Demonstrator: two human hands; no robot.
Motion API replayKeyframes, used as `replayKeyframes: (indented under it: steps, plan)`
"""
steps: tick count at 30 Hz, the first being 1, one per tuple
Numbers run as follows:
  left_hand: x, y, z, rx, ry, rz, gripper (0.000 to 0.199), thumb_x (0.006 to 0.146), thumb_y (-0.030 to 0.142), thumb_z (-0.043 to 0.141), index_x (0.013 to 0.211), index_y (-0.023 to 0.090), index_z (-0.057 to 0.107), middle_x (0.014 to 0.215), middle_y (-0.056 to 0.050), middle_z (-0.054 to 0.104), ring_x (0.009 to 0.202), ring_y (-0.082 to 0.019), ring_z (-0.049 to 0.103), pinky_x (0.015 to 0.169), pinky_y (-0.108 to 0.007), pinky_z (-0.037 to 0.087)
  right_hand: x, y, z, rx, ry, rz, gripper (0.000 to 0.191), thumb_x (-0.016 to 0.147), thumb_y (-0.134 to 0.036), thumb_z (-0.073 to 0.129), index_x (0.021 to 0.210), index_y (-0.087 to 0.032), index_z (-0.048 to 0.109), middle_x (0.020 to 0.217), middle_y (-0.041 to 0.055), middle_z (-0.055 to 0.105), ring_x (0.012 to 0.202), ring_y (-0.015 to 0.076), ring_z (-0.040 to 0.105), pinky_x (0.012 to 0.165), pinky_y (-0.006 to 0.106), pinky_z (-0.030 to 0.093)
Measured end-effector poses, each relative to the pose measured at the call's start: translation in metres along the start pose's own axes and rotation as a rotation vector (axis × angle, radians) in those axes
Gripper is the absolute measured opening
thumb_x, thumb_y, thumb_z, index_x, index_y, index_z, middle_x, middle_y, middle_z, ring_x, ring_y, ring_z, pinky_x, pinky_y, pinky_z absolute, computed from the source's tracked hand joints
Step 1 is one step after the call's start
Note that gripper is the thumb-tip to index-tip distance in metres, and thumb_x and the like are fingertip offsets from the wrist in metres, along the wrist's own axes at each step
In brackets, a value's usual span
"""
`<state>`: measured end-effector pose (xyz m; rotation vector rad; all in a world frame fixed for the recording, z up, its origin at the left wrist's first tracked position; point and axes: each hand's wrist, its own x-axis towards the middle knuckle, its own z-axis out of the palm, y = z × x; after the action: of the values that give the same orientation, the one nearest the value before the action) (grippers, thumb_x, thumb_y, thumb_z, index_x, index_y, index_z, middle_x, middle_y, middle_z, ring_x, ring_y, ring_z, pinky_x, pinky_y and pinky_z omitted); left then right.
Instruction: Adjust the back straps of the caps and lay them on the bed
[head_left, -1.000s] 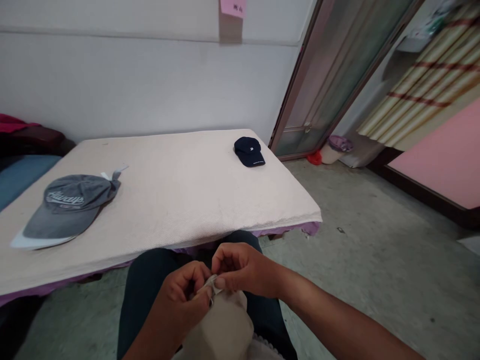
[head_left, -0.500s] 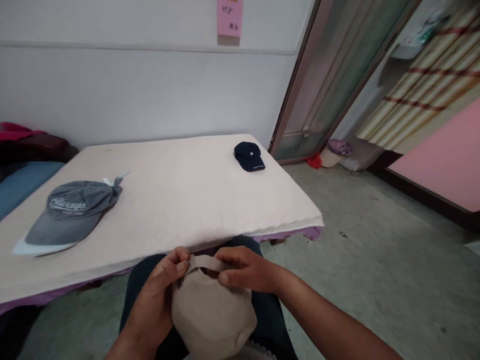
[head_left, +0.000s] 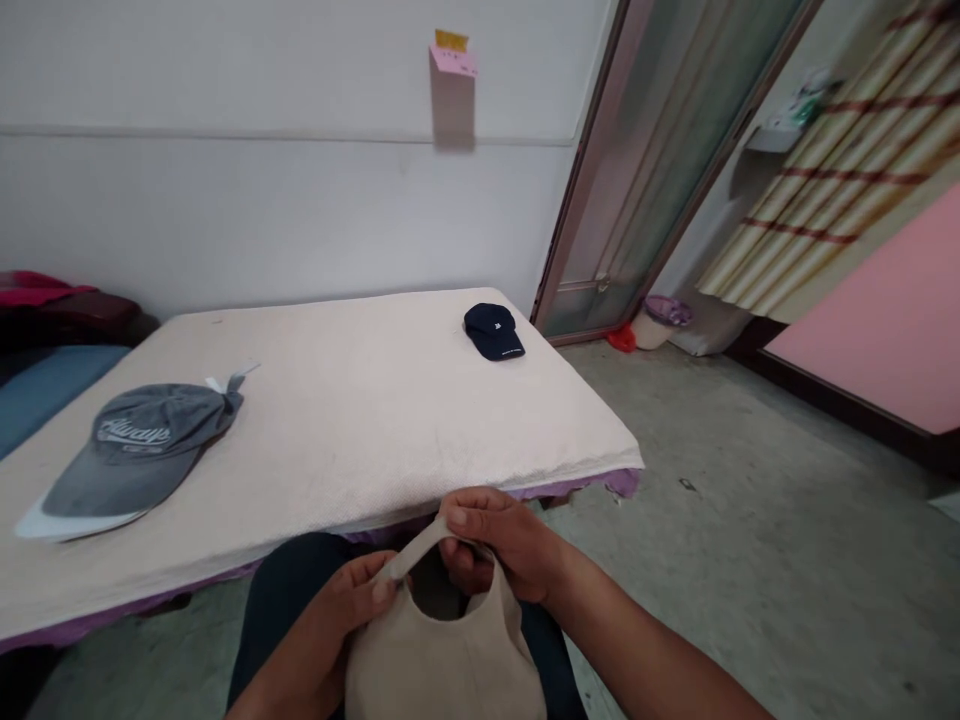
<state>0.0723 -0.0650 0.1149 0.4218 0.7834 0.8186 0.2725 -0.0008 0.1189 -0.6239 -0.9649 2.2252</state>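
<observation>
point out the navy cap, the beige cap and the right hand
navy cap (head_left: 491,330): head view, crown
beige cap (head_left: 442,670): head view, crown
right hand (head_left: 510,538): head view, back of hand

Beige cap (head_left: 450,665) – btwn both hands (head_left: 499,540)

A white wall (head_left: 300,220) with a pink paper note (head_left: 454,61) stands behind a cream-covered bed (head_left: 337,400); to the right, a framed glass door (head_left: 630,170), a striped curtain (head_left: 840,180), a lined trash bin (head_left: 655,325) and grey floor (head_left: 720,560) under dim light
</observation>
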Motion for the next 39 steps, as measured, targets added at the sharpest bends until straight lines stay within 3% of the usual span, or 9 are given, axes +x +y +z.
replayKeyframes:
  steps: [4, 7, 12, 18, 21, 26, 31, 35, 39]
  plan:
    - [-0.005, 0.011, 0.000, -0.222, 0.188, 0.041, 0.016, 0.066, 0.020, 0.077, 0.081, 0.017, 0.075, 0.072, -0.004, 0.074, 0.069, -0.022, 0.069, 0.067, -0.029, 0.054, 0.005, 0.008, -0.010, -0.018, -0.025, -0.040, 0.035, 0.080, -0.045, 0.067, 0.076, -0.010, 0.065, 0.061, 0.0007, 0.060, 0.050, 0.0072, 0.047, 0.047, 0.018, 0.032]
    - [-0.007, 0.029, -0.001, -0.416, 0.254, 0.021, 0.008, 0.072, 0.024, 0.070, 0.073, 0.017, 0.073, 0.062, -0.004, 0.074, 0.059, -0.022, 0.070, 0.062, -0.031, 0.056, 0.006, 0.027, -0.027, 0.025, -0.059, -0.064, 0.051, 0.069, -0.057, 0.072, 0.086, -0.008, 0.069, 0.076, 0.0055, 0.065, 0.064, 0.0116, 0.056, 0.058, 0.021, 0.039]
    - [0.002, 0.058, -0.011, -0.504, 0.184, 0.147, 0.034, 0.090, 0.036, 0.045, 0.076, 0.019, 0.071, 0.063, -0.005, 0.075, 0.056, -0.024, 0.072, 0.060, -0.040, 0.059, -0.004, 0.066, -0.052, 0.100, -0.109, 0.010, 0.063, 0.056, -0.049, 0.084, 0.103, -0.010, 0.070, 0.090, 0.0078, 0.069, 0.077, 0.0158, 0.061, 0.073, 0.025, 0.042]
    - [0.017, 0.072, -0.032, -0.447, 0.095, 0.133, 0.041, 0.092, 0.038, 0.042, 0.075, 0.015, 0.071, 0.064, -0.007, 0.075, 0.059, -0.024, 0.072, 0.071, -0.040, 0.059, -0.009, 0.085, -0.065, 0.213, -0.092, -0.046, 0.038, 0.056, -0.030, 0.086, 0.087, -0.013, 0.073, 0.078, 0.0040, 0.070, 0.072, 0.0151, 0.062, 0.070, 0.025, 0.041]
    - [0.025, 0.077, -0.035, -0.457, 0.128, 0.110, 0.040, 0.092, 0.038, 0.044, 0.080, 0.013, 0.072, 0.068, -0.008, 0.076, 0.065, -0.025, 0.073, 0.078, -0.040, 0.058, 0.000, 0.078, -0.066, 0.275, 0.032, -0.075, 0.025, 0.058, -0.021, 0.085, 0.077, -0.015, 0.071, 0.069, -0.0002, 0.067, 0.063, 0.0110, 0.059, 0.063, 0.022, 0.040]
    - [0.046, 0.083, -0.042, -0.429, 0.196, 0.226, 0.040, 0.095, 0.035, 0.041, 0.105, 0.010, 0.070, 0.083, -0.011, 0.078, 0.082, -0.028, 0.074, 0.085, -0.041, 0.055, 0.030, 0.048, -0.067, 0.288, 0.196, -0.208, 0.024, 0.068, -0.033, 0.080, 0.084, -0.018, 0.069, 0.078, 0.0016, 0.068, 0.070, 0.0138, 0.060, 0.068, 0.024, 0.043]
    - [0.068, 0.072, -0.065, -0.368, 0.153, 0.393, 0.042, 0.097, 0.035, 0.038, 0.108, 0.010, 0.070, 0.093, -0.014, 0.078, 0.089, -0.027, 0.073, 0.087, -0.038, 0.054, 0.070, 0.015, -0.071, 0.205, 0.246, -0.296, 0.019, 0.074, -0.028, 0.076, 0.088, -0.019, 0.067, 0.082, 0.0025, 0.069, 0.075, 0.0156, 0.061, 0.072, 0.026, 0.044]
    - [0.084, 0.067, -0.082, -0.372, 0.106, 0.551, 0.036, 0.098, 0.023, 0.035, 0.109, 0.020, 0.070, 0.098, -0.005, 0.078, 0.086, -0.018, 0.073, 0.081, -0.026, 0.055, 0.106, -0.008, -0.077, 0.151, 0.255, -0.348, 0.020, 0.072, -0.026, 0.076, 0.087, -0.019, 0.065, 0.083, 0.0003, 0.067, 0.075, 0.0134, 0.059, 0.071, 0.023, 0.043]
    - [0.108, 0.064, -0.094, -0.343, 0.171, 0.443, 0.031, 0.094, 0.021, 0.046, 0.118, 0.018, 0.064, 0.102, -0.008, 0.077, 0.090, -0.019, 0.072, 0.085, -0.027, 0.054, 0.146, -0.010, -0.098, 0.133, 0.301, -0.339, 0.025, 0.067, -0.025, 0.077, 0.087, -0.020, 0.063, 0.084, -0.0015, 0.066, 0.073, 0.0122, 0.058, 0.068, 0.022, 0.043]
